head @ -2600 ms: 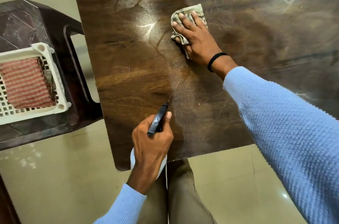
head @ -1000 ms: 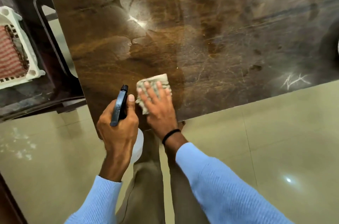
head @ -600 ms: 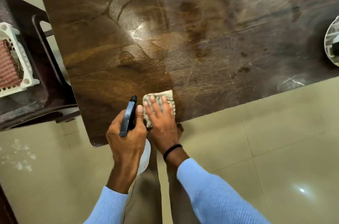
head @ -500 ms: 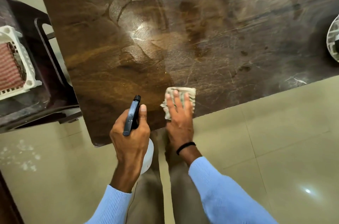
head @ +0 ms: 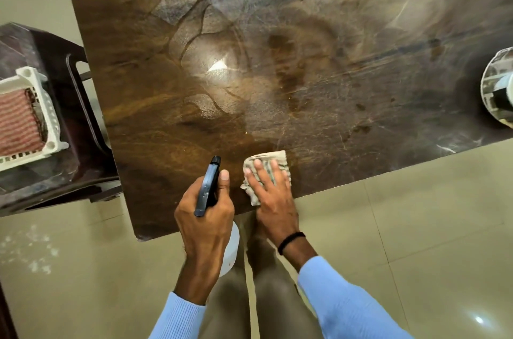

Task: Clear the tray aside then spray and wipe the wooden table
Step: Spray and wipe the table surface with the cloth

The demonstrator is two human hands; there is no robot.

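Note:
The dark wooden table (head: pixel 319 47) fills the upper view, with wet streaks and smears across its top. My right hand (head: pixel 270 197) lies flat on a crumpled beige cloth (head: pixel 277 158), pressing it onto the table near the front edge. My left hand (head: pixel 205 216) grips a spray bottle by its black head (head: pixel 207 186); the white body (head: pixel 231 250) hangs below my palm, just off the table's front edge. The white slatted tray (head: pixel 50 113), holding a red striped cloth (head: pixel 16 122), stands on a dark chair to the left.
The dark plastic chair (head: pixel 69 172) sits close against the table's left side. A round white object (head: pixel 499 88) rests at the table's right edge, cut off by the frame. Beige floor tiles (head: pixel 416 241) lie below, and my legs stand against the table's front.
My right hand swept the cloth from mid-table back to the front edge, then slid it slightly right. My left hand keeps hold of the spray bottle beside it.

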